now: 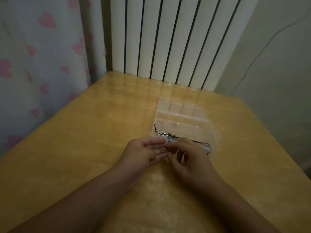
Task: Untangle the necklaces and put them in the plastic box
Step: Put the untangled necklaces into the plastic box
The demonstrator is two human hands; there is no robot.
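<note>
A clear plastic box [180, 115] with several compartments lies open on the wooden table [84, 148]. Dark-corded necklaces [166, 135] lie tangled along its near edge, with a black cord trailing right. My left hand [144, 152] and my right hand [188, 157] meet just in front of the box. A small gold pendant [162, 150] sits at the fingers of my left hand. The fingertips of both hands pinch a thin piece of necklace between them; the chain itself is too fine to make out.
A white ribbed radiator [168, 39] stands behind the table's far edge. A curtain with pink hearts [42, 56] hangs at the left. A plain wall [277, 64] is at the right. The table's right edge runs close past the box.
</note>
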